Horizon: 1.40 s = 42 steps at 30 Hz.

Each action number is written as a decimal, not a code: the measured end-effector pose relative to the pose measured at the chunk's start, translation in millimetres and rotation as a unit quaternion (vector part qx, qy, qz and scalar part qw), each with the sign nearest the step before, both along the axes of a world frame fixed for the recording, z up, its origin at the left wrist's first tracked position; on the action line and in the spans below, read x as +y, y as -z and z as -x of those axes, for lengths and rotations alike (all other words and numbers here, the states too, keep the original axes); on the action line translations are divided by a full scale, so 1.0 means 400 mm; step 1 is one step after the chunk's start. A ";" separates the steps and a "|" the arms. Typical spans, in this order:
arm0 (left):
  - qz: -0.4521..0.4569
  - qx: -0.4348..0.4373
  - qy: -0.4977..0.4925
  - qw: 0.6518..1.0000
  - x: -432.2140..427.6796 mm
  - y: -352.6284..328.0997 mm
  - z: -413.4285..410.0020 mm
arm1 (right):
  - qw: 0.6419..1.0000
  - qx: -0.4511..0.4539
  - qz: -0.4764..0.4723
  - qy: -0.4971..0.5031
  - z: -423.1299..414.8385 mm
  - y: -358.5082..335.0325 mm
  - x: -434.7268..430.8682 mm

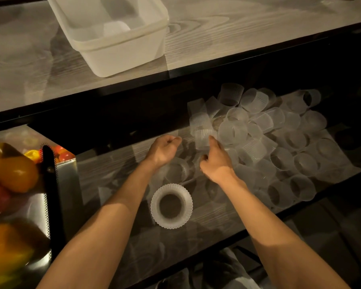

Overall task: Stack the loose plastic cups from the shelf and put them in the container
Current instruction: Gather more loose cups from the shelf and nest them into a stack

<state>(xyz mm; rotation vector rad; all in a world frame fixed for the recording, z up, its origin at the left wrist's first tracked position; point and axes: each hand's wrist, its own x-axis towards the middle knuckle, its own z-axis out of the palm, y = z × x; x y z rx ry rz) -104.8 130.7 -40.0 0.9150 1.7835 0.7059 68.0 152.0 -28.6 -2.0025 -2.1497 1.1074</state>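
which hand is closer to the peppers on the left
Left. The left hand is over the shelf, right of the peppers; the right hand is farther right, at the edge of the pile of cups.

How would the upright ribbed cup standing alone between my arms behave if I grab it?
The ribbed cup looks thin and translucent, so probably light and a bit squeezable. Its fluted wall should resist slipping. Nudged, it may tip and roll, like the cups lying sideways in the pile.
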 end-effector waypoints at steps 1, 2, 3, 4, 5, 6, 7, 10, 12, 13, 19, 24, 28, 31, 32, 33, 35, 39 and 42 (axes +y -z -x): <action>-0.005 -0.001 0.008 1.000 0.004 0.000 -0.002 | 1.000 -0.003 -0.007 -0.003 0.002 0.002 -0.002; -0.010 -0.005 0.013 1.000 0.008 0.000 -0.004 | 1.000 0.004 -0.025 0.003 0.003 0.007 -0.007; -0.011 -0.013 0.016 1.000 0.012 0.003 -0.006 | 0.999 0.016 -0.034 0.022 0.004 0.010 -0.013; -0.007 -0.021 0.016 1.000 0.016 0.007 -0.007 | 0.998 0.033 -0.037 0.046 0.004 0.019 -0.018; -0.004 -0.026 0.016 1.000 0.019 0.012 -0.009 | 0.996 0.048 -0.027 0.072 0.007 0.023 -0.020; 0.002 -0.028 0.018 0.999 0.023 0.017 -0.010 | 0.993 0.069 -0.010 0.098 0.009 0.033 -0.019; 0.005 -0.027 0.018 0.999 0.026 0.021 -0.012 | 0.988 0.096 0.020 0.123 0.011 0.040 -0.017; 0.001 -0.026 0.018 1.000 0.030 0.029 -0.012 | 0.957 0.203 0.108 0.179 0.016 0.060 -0.011; -0.005 -0.029 0.029 0.999 0.031 0.026 -0.011 | 0.941 0.245 0.114 0.201 0.020 0.059 -0.010; -0.011 -0.033 0.034 0.999 0.029 0.024 -0.010 | 0.941 0.246 0.099 0.209 0.024 0.056 -0.010; -0.039 0.002 0.035 0.999 0.014 0.021 -0.003 | 0.968 0.206 0.032 0.142 0.044 0.029 -0.023; -0.054 -0.014 0.098 0.994 -0.002 -0.004 0.007 | 0.961 0.262 -0.022 0.089 0.045 -0.008 -0.038; -0.096 0.003 0.116 0.989 -0.012 -0.038 0.033 | 0.960 0.276 0.023 0.032 0.045 -0.061 -0.036; -0.103 -0.001 0.099 0.990 -0.037 -0.048 0.052 | 0.961 0.266 0.059 -0.045 0.046 -0.089 -0.043; -0.099 0.000 0.089 0.991 -0.047 -0.049 0.057 | 0.962 0.262 0.051 -0.053 0.046 -0.095 -0.047; -0.096 0.002 0.075 0.993 -0.055 -0.048 0.060 | 0.963 0.263 0.032 -0.038 0.046 -0.096 -0.051; -0.101 -0.012 0.042 0.994 -0.068 -0.043 0.067 | 0.961 0.273 -0.026 0.040 0.041 -0.091 -0.056; -0.093 -0.076 0.020 0.993 -0.108 -0.029 0.075 | 0.964 0.249 -0.042 0.085 0.024 -0.067 -0.075; -0.102 -0.052 0.019 0.993 -0.137 -0.009 0.075 | 0.970 0.240 0.004 0.034 0.028 -0.038 -0.099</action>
